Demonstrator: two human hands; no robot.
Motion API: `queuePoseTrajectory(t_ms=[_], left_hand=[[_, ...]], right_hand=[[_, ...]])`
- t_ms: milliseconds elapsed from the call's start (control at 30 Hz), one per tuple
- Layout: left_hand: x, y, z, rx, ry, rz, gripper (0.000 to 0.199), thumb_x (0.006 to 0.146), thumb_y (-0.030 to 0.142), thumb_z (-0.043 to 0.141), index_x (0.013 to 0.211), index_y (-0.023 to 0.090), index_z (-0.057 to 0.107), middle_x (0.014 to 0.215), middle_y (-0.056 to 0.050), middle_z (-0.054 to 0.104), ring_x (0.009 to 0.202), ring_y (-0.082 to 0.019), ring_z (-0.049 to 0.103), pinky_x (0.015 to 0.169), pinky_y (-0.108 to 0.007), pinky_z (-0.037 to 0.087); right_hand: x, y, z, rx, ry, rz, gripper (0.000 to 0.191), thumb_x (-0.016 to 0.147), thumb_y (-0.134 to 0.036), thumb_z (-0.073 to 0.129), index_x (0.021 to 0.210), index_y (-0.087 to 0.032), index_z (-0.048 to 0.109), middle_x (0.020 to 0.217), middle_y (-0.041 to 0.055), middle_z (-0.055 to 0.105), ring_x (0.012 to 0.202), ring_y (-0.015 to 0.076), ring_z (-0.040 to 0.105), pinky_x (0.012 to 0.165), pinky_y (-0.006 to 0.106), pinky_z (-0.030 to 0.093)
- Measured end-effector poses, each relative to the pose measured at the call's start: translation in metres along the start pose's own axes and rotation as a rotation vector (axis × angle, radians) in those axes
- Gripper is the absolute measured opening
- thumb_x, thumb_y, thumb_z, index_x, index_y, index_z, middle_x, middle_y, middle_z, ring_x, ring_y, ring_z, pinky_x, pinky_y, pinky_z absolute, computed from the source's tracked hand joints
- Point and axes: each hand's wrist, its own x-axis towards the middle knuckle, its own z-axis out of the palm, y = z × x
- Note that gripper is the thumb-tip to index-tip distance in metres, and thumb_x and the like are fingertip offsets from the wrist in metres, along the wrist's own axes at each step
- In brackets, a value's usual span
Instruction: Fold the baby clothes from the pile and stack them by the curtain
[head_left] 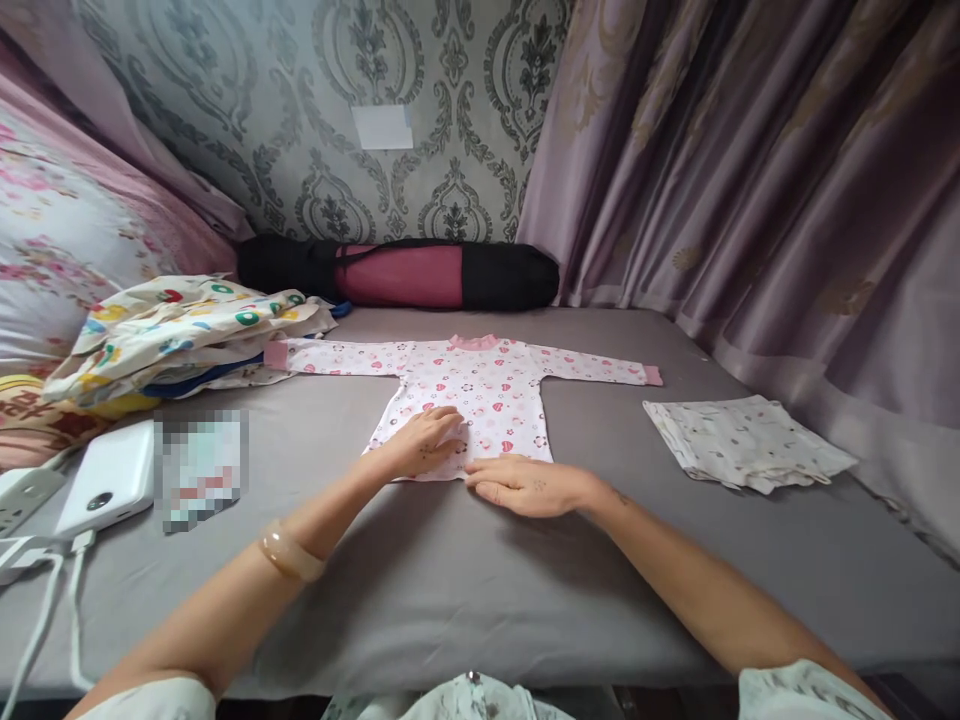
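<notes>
A small white long-sleeved shirt (480, 390) with pink prints, a pink collar and pink cuffs lies flat in front of me, both sleeves stretched out sideways. My left hand (429, 440) rests flat on its lower front, fingers extended. At the hem lies my right hand (529, 485), also stretched out, its fingertips touching the cloth's bottom edge near the middle. Neither hand grips anything. A pale bangle (291, 553) circles my left wrist.
Grey sheet (465, 600) covers the surface. Folded patterned cloth (750, 440) lies right; a printed garment pile (187, 330), white power bank (109, 478), cables and power strip (26, 500) lie left. A black-and-red roll bag (397, 275) sits against the wall, curtains (720, 150) hang right.
</notes>
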Motion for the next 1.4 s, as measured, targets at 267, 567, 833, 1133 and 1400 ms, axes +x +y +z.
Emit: queuePoseTrajectory(t_ms=[267, 567, 833, 1133, 1400], left_hand=[[0.096, -0.049, 0.012, 0.062, 0.13, -0.141, 0.033, 0.09, 0.019, 0.042, 0.121, 0.016, 0.054, 0.132, -0.017, 0.054, 0.125, -0.025, 0.052, 0.105, -0.039, 0.042], [0.145, -0.088, 0.023, 0.174, 0.089, -0.431, 0.051, 0.099, 0.039, 0.027, 0.142, 0.015, 0.04, 0.156, -0.018, 0.029, 0.145, -0.031, 0.024, 0.114, -0.054, 0.024], [0.142, -0.087, 0.026, 0.241, 0.03, -0.495, 0.058, 0.099, 0.044, 0.02, 0.15, 0.018, 0.032, 0.16, -0.01, 0.019, 0.148, -0.025, 0.017, 0.118, -0.049, 0.017], [0.143, -0.09, 0.028, 0.249, -0.011, -0.508, 0.063, 0.098, 0.045, 0.016, 0.152, 0.015, 0.028, 0.161, -0.01, 0.016, 0.148, -0.026, 0.013, 0.118, -0.049, 0.015], [0.143, -0.092, 0.03, 0.254, -0.001, -0.504, 0.064, 0.098, 0.046, 0.015, 0.152, 0.014, 0.028, 0.161, -0.01, 0.017, 0.148, -0.027, 0.015, 0.117, -0.05, 0.016]], right_hand=[[0.075, 0.084, -0.061, -0.138, 0.541, 0.279, 0.047, 0.098, -0.029, 0.029, 0.138, -0.018, 0.051, 0.146, 0.0099, 0.047, 0.136, 0.0203, 0.041, 0.113, 0.038, 0.029], [0.148, 0.137, -0.085, -0.34, 0.505, 0.528, 0.062, 0.1, -0.047, 0.018, 0.153, -0.017, 0.025, 0.162, 0.0065, 0.012, 0.148, 0.0277, 0.007, 0.117, 0.055, 0.002], [0.147, 0.144, -0.091, -0.116, 0.544, 0.491, 0.059, 0.1, -0.047, 0.018, 0.153, -0.023, 0.028, 0.161, 0.0027, 0.015, 0.148, 0.0233, 0.009, 0.118, 0.051, 0.001], [0.071, 0.189, -0.134, 0.099, 1.169, 0.756, 0.049, 0.092, -0.025, 0.042, 0.14, -0.015, 0.046, 0.145, 0.012, 0.048, 0.135, 0.0199, 0.042, 0.112, 0.036, 0.029], [-0.007, 0.225, -0.124, -0.002, 1.328, 1.406, 0.042, 0.085, -0.023, 0.052, 0.125, -0.011, 0.057, 0.138, 0.0223, 0.048, 0.137, 0.0339, 0.032, 0.109, 0.061, 0.021]])
